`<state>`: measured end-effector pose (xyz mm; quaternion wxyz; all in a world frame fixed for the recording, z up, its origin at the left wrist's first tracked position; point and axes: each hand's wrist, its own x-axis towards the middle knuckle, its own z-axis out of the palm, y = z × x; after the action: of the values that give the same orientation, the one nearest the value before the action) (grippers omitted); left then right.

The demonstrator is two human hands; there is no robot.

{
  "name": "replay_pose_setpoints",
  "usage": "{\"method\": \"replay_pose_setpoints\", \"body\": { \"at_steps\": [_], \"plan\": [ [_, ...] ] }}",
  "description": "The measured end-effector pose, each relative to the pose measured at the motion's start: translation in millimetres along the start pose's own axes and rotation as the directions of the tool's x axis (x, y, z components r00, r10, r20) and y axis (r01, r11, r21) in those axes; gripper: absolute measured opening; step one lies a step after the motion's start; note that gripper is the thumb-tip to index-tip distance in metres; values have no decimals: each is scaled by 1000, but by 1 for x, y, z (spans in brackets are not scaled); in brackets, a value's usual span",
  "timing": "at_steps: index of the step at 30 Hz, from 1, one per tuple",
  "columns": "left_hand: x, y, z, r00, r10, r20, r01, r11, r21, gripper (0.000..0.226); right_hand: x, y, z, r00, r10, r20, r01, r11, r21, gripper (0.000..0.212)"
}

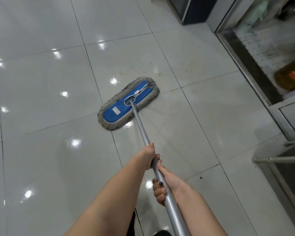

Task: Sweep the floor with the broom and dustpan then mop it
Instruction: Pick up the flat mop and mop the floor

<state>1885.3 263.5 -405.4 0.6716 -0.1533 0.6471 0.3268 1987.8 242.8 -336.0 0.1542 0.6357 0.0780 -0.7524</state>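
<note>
Blue mop head (124,106) with a grey fringe lies flat on the glossy pale tile floor (41,82), mid-frame, diagonal across a grout line. It lies flat probably so the whole pad wipes at once. The silver handle (140,125) runs from the centre joint back toward the person.

Both hands are stacked on the handle. The left hand (150,156) is further along toward the head, and the right hand (168,180) is nearer the body. They are just beside each other; I cannot tell whether they touch. A two-hand grip like this likely gives push and steering.

Left fingers (158,157) curl fully round the pole, dark-nailed tips showing on its right side. Right fingers (157,189) wrap under and come up on its left side, also closed tight. The pole passes through both fists, and the mop head is well apart from the fingers, out ahead.

Faint yellowish marks (160,72) sit on the tile just beyond the head, a likely target. A metal-framed cabinet (245,68) stands at right. Broom and dustpan are not in view, so I judge this the mopping stage.
</note>
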Motion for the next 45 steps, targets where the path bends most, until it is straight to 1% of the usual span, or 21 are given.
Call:
{"method": "replay_pose_setpoints", "body": {
  "at_steps": [4,10,17,20,27,32,34,39,42,45],
  "plan": [
    [10,62,-12,1000,-8,-8,8,1000,-4,37,-3,-54,39,1000,-5,-21,5,1000,-24,66],
    [25,150,-15,999,-33,-8,33,999,-31,36,-8,-138,74,1000,12,-14,-12,999,-47,68],
    [57,269,-3,1000,-13,-21,12,997,-78,37,-4,-263,101,1000,9,20,-8,996,-84,66],
    [74,326,6,1000,8,-21,-10,997,-79,36,0,-323,109,1000,10,21,-7,995,-102,71],
    [109,426,7,999,-18,-45,14,997,-80,34,9,-423,138,999,37,34,-33,993,-114,71],
    [137,484,-1,997,-22,-72,14,994,-104,34,17,-475,164,999,47,19,-45,996,-79,71],
    [145,507,-9,997,-27,-66,20,995,-98,35,22,-492,178,999,42,34,-40,998,-52,69],
    [155,565,-26,997,-2,-79,-1,999,-37,42,24,-540,215,996,26,83,-26,1000,6,65],
    [159,583,-34,995,-17,-97,18,1000,6,41,25,-554,228,993,13,114,-18,999,42,66],
    [160,592,-32,996,-8,-88,8,1000,3,35,23,-560,230,991,16,134,-24,998,54,67]
  ]
}}
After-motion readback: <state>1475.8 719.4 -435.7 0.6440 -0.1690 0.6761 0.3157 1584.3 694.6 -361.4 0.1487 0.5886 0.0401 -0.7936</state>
